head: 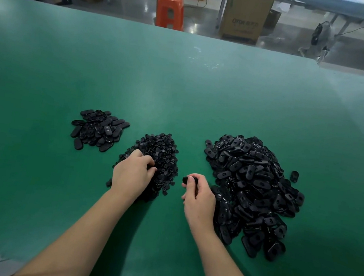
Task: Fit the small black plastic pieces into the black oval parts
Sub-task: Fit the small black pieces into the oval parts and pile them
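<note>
Nearest you, your right hand (199, 201) curls around one black oval plastic part (190, 180), thumb and fingers pinching it so only its rounded end shows past your fingertips. Your left hand (132, 174) rests on the near side of the middle heap of small black plastic pieces (157, 157), fingers bent down into it; whether they have actually caught a piece you cannot tell from here, because the fingertips are buried in the heap.

To your right lies the large pile of loose black oval parts (253, 190), touching your right wrist, with one stray oval part (294, 176) just beside its far edge. Further off on your left sits the smaller group of black oval parts (98, 129), probably the finished ones, well apart from the others on the green table mat (184, 79).

Watch the risks. Digging blind, you may lift two small pieces stuck together, or none. Everything is black on black, so you could seat a piece the wrong way round in the oval's hole without noticing. Your right forearm could also nudge the big pile and scatter parts towards the small pieces, mixing the stock.
</note>
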Motion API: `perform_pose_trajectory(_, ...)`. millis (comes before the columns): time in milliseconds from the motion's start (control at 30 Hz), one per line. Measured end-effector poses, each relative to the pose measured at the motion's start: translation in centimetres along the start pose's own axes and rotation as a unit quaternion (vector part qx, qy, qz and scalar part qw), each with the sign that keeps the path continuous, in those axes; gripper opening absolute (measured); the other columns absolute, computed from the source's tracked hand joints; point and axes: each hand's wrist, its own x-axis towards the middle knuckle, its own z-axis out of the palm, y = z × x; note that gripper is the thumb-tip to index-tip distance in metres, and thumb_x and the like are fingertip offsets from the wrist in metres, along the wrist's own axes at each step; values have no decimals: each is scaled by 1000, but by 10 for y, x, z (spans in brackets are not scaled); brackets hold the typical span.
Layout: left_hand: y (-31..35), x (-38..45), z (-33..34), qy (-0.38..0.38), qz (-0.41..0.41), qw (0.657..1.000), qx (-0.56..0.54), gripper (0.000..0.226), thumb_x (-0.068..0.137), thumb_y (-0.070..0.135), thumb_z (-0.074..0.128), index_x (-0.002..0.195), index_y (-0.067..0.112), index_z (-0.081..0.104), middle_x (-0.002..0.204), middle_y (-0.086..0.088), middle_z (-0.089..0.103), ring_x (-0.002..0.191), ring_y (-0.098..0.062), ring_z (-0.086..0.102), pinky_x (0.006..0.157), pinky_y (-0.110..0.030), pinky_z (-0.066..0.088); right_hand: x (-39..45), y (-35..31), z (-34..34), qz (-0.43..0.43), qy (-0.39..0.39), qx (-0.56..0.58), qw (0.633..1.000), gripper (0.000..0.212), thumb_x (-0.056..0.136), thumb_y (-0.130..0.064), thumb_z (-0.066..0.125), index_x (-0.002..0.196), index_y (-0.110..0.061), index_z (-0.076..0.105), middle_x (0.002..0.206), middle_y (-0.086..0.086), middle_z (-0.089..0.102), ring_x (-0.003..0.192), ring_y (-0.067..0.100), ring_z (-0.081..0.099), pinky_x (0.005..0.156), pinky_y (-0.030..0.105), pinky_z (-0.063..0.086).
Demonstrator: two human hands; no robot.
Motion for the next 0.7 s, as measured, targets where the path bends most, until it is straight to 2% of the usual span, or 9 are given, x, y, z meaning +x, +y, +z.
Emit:
perform_pose_trajectory(167,2,-1,0,14,13,1000,-14,10,97,35,65,92,27,70,92,10,54,70,-15,58,55,-26,40,0,-1,0,2,-1,8,1000,16,106,-32,49,96,-29,61,84,-11,71,62,4,65,55,22,52)
perform_pose_trajectory(267,1,0,-3,10,-15,989,-144,11,92,28,69,81,29,67,78,12,62,72,-7,61,59,-25,44,-1,-1,0,5,2,13,1000,16,106,-32,49,95,-30,60,85,-12,71,62,5,64,56,25,53)
perform_pose_trajectory(333,2,2,-4,-7,-70,946,-315,13,88,22,73,77,26,70,67,12,65,58,-2,56,57,-20,42,-1,-2,0,4,6,17,1000,17,106,-31,49,92,-32,59,84,-12,71,61,6,65,57,28,54)
perform_pose_trajectory(433,12,-2,-9,-71,-117,811,-568,13,89,10,75,83,21,78,60,9,53,49,-9,36,46,-20,31,-1,-3,-1,2,7,14,1000,18,106,-30,49,91,-32,58,84,-11,71,60,7,64,59,31,55)
perform_pose_trajectory(467,15,-4,-10,-87,-113,785,-603,14,89,7,74,86,20,80,59,8,51,49,-10,32,44,-20,28,-1,-3,0,3,8,13,1000,17,106,-30,49,92,-30,59,84,-11,71,61,7,64,60,32,55)
perform_pose_trajectory(700,36,-12,-8,-119,-100,744,-649,20,91,-3,69,97,14,78,64,3,63,46,-9,38,42,-21,33,0,-3,-1,14,10,23,1000,14,106,-23,48,102,-23,62,81,-7,71,68,5,68,67,39,58)
